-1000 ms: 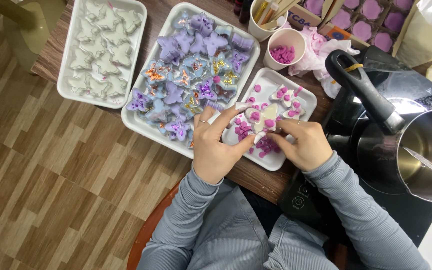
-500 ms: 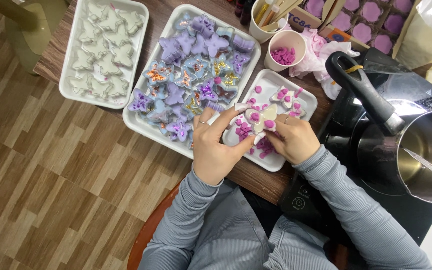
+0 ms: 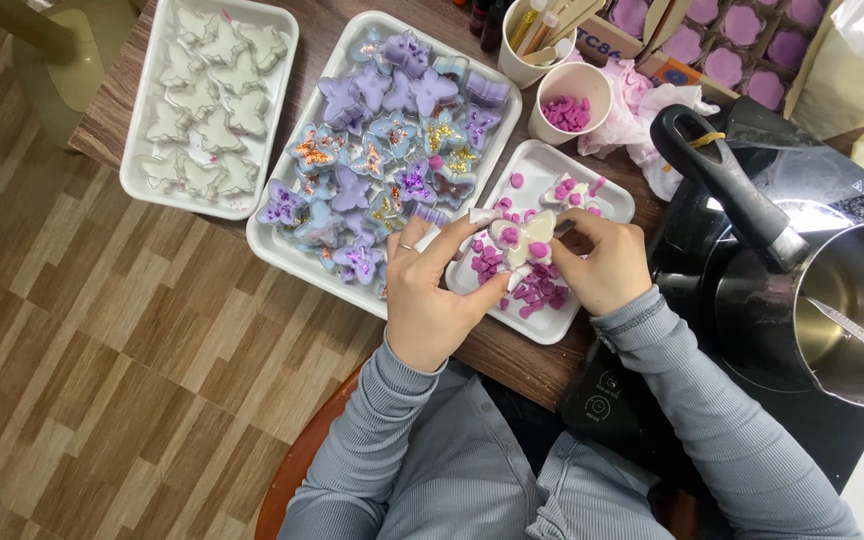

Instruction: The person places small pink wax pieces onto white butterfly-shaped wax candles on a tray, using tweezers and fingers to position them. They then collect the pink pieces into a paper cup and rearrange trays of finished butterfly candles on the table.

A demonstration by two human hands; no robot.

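A white butterfly-shaped mould (image 3: 524, 238), dotted with pink-purple wax pellets, is held tilted above the small white tray (image 3: 607, 195), near the tray's left edge. It is pinched between the fingers of the left hand (image 3: 430, 290) and the right hand (image 3: 602, 262). More loose purple pellets (image 3: 537, 290) are scattered on the tray's near corner, just below the mould.

Right hand (image 3: 602, 265) has moved up and slightly right across the small white tray (image 3: 607, 195). One second back its fingers reached low-left, down by the loose pink wax pieces (image 3: 537, 290); now they curl at the upper right edge of the white butterfly mould (image 3: 530, 238). The pink pieces it covered show again. It now hides the filled moulds at the tray's right side. View drifted slightly.
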